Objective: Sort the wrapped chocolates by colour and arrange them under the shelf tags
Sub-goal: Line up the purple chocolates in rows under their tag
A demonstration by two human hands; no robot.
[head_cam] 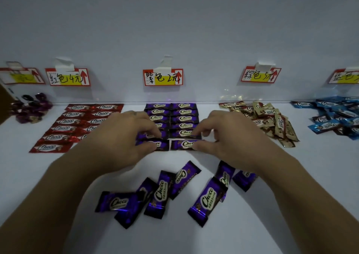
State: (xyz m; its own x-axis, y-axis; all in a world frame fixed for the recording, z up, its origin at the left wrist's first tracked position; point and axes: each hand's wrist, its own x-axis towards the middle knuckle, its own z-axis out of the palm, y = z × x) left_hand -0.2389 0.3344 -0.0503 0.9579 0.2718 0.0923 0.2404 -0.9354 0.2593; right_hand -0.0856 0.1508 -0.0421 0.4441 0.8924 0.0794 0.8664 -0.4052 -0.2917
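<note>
Loose chocolates (161, 192) lie nearest; left hand (120, 137), right hand (227, 137) pinch half-hidden purple rows (184, 117).

Gap between red rows (73, 121), purple rows (184, 117); loose chocolates (161, 193) crowd front.

White shelf surface (174, 240), matte, lit dimly. Plain white back wall (174, 20) behind. Brown object (3, 106) at far left, cut off, unidentifiable. White tape strips (65, 64) stuck on wall.
</note>
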